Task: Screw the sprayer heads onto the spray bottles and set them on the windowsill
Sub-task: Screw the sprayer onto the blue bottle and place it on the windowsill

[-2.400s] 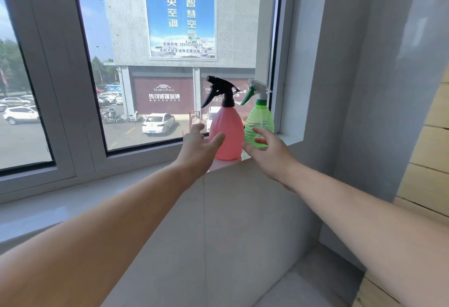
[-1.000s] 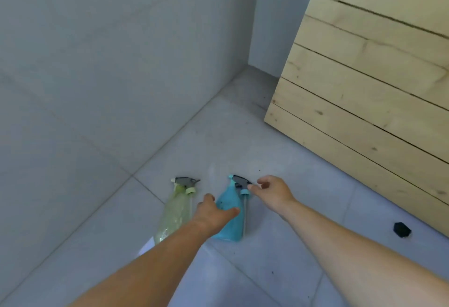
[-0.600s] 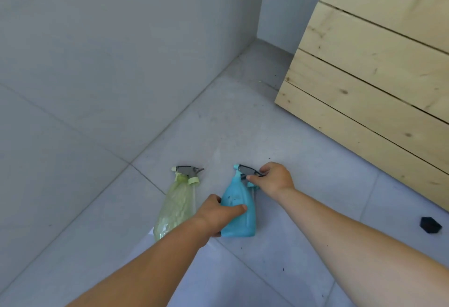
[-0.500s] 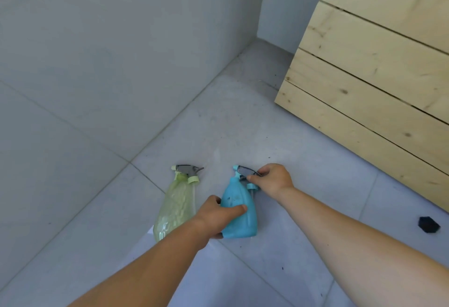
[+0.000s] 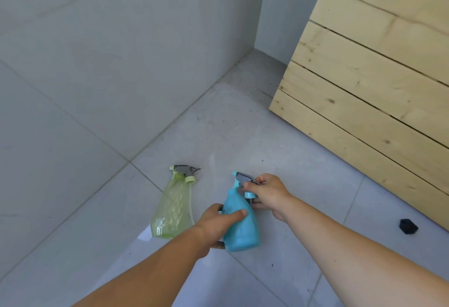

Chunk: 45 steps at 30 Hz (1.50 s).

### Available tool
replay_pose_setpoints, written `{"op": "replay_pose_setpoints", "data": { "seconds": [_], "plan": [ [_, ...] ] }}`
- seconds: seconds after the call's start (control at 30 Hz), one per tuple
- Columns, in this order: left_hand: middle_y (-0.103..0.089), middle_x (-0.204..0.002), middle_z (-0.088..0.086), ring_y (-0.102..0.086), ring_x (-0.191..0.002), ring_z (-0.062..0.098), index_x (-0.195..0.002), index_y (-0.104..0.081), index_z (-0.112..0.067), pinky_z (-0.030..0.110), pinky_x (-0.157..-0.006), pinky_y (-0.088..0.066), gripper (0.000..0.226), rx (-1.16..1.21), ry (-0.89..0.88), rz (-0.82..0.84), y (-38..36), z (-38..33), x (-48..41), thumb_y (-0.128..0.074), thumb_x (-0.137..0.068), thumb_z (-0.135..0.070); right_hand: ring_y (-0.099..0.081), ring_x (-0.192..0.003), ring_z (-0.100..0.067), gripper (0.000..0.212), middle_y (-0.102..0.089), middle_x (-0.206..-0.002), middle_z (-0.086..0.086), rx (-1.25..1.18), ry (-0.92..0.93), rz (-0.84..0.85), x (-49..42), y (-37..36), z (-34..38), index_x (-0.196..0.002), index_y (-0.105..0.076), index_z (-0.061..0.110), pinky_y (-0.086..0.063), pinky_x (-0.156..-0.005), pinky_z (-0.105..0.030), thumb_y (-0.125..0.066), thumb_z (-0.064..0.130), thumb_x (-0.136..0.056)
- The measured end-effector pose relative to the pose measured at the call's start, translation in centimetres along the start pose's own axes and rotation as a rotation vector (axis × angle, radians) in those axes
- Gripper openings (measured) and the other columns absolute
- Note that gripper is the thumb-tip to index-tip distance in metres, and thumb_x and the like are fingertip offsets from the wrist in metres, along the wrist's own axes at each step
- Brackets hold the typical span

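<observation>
A blue spray bottle (image 5: 240, 231) lies on the grey tiled floor. My left hand (image 5: 218, 221) wraps around its body. My right hand (image 5: 267, 195) grips its grey and blue sprayer head (image 5: 243, 179) at the neck. To the left, a clear yellow-green spray bottle (image 5: 171, 209) lies flat on the floor, its grey sprayer head (image 5: 184, 170) resting at the neck. The windowsill is out of view.
A pale wooden plank panel (image 5: 379, 76) leans at the right. The grey tiled wall (image 5: 109, 51) stands to the left and behind. A small black object (image 5: 408, 226) lies on the floor at the right.
I looked down from the windowsill, where a pink and a green bottle stood, to the floor. Both hands reached the blue bottle and closed on its body and sprayer head.
</observation>
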<state>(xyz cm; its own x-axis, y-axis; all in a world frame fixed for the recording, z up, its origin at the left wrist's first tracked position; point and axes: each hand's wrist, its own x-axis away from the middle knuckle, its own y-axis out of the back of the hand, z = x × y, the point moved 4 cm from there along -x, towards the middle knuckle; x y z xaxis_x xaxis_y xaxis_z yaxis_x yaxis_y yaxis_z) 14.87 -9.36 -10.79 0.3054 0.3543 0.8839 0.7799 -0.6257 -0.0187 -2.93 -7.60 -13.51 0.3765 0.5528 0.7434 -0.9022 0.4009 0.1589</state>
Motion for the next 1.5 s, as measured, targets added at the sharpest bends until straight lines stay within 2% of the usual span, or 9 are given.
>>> {"op": "replay_pose_setpoints", "data": {
  "seconds": [0.1,0.27,0.57,0.7,0.83,1.0,1.17,1.37,1.5],
  "plan": [
    [-0.067,-0.111,-0.006,-0.071,-0.095,0.012,-0.11,-0.055,-0.03,0.026,-0.056,-0.061,0.042,0.011,-0.032,0.0,-0.1,-0.8,1.2,-0.081,-0.083,-0.048,-0.074,-0.089,-0.032,0.023,-0.073,-0.11,-0.022,-0.052,0.033,0.011,1.3,0.6,1.2,-0.097,-0.057,0.006,-0.059,-0.054,-0.03,-0.074,0.016,-0.085],
    [-0.076,-0.114,-0.002,-0.074,-0.105,0.016,-0.115,-0.065,-0.025,0.034,-0.082,-0.063,0.046,0.001,-0.123,0.032,-0.3,-3.4,4.4,-0.081,-0.081,-0.05,-0.076,-0.067,-0.023,0.023,-0.076,-0.103,-0.013,-0.102,0.104,0.022,4.9,2.0,5.4,-0.101,-0.057,0.004,-0.059,-0.053,-0.03,-0.07,0.019,-0.09],
    [-0.07,-0.127,-0.002,-0.073,-0.111,0.021,-0.128,-0.056,-0.032,0.055,-0.093,-0.061,0.073,-0.058,-0.414,0.096,-0.8,-9.5,16.6,-0.089,-0.065,-0.046,-0.074,-0.079,-0.029,0.01,-0.075,-0.103,-0.013,-0.101,0.413,0.01,16.7,5.3,14.7,-0.106,-0.063,0.015,-0.063,-0.06,-0.037,-0.06,0.016,-0.097],
    [-0.069,-0.128,-0.004,-0.074,-0.11,0.021,-0.127,-0.055,-0.039,0.046,-0.084,-0.065,0.072,-0.112,-0.528,0.211,-1.6,-11.4,22.9,-0.091,-0.065,-0.042,-0.074,-0.077,-0.028,0.014,-0.07,-0.111,-0.015,-0.064,0.581,-0.076,23.6,7.9,18.4,-0.106,-0.067,0.013,-0.064,-0.074,-0.04,-0.057,0.017,-0.098],
    [-0.074,-0.123,-0.002,-0.076,-0.109,0.023,-0.129,-0.055,-0.041,0.043,-0.084,-0.063,0.07,-0.209,-0.628,0.274,-1.0,-12.1,27.6,-0.091,-0.069,-0.039,-0.074,-0.089,-0.025,0.013,-0.065,-0.098,-0.007,-0.026,0.82,-0.255,30.9,10.9,21.2,-0.099,-0.07,0.021,-0.063,-0.081,-0.037,-0.058,0.02,-0.096],
    [-0.076,-0.113,-0.002,-0.077,-0.103,0.021,-0.128,-0.054,-0.043,0.04,-0.085,-0.064,0.071,-0.419,-0.748,0.237,0.0,-11.3,30.4,-0.092,-0.067,-0.04,-0.078,-0.089,-0.026,0.014,-0.069,-0.101,-0.008,-0.407,1.028,-0.262,38.5,13.5,22.6,-0.101,-0.068,0.016,-0.06,-0.087,-0.044,-0.055,0.022,-0.098],
    [-0.074,-0.11,-0.005,-0.076,-0.098,0.016,-0.125,-0.053,-0.045,0.031,-0.08,-0.062,0.067,-0.511,-0.756,0.195,0.4,-10.3,30.2,-0.091,-0.07,-0.039,-0.077,-0.091,-0.035,0.018,-0.071,-0.103,-0.015,-0.651,1.035,-0.169,40.7,13.6,22.0,-0.099,-0.063,0.006,-0.062,-0.08,-0.039,-0.052,0.02,-0.101],
    [-0.073,-0.11,-0.005,-0.075,-0.094,0.012,-0.131,-0.049,-0.041,0.027,-0.076,-0.061,0.072,-0.526,-0.78,0.192,-0.3,-10.7,29.9,-0.09,-0.071,-0.037,-0.077,-0.089,-0.035,0.017,-0.066,-0.104,-0.018,-0.618,0.934,-0.122,38.5,12.7,21.1,-0.1,-0.063,0.003,-0.062,-0.08,-0.039,-0.052,0.017,-0.102],
    [-0.072,-0.113,-0.003,-0.075,-0.1,0.018,-0.133,-0.049,-0.038,0.035,-0.083,-0.063,0.074,-0.509,-0.813,0.195,-0.8,-11.3,30.0,-0.09,-0.072,-0.036,-0.076,-0.091,-0.037,0.018,-0.069,-0.101,-0.017,-0.568,0.865,-0.05,37.1,11.4,20.3,-0.105,-0.064,0.002,-0.062,-0.08,-0.041,-0.054,0.016,-0.101]
  ]
}}
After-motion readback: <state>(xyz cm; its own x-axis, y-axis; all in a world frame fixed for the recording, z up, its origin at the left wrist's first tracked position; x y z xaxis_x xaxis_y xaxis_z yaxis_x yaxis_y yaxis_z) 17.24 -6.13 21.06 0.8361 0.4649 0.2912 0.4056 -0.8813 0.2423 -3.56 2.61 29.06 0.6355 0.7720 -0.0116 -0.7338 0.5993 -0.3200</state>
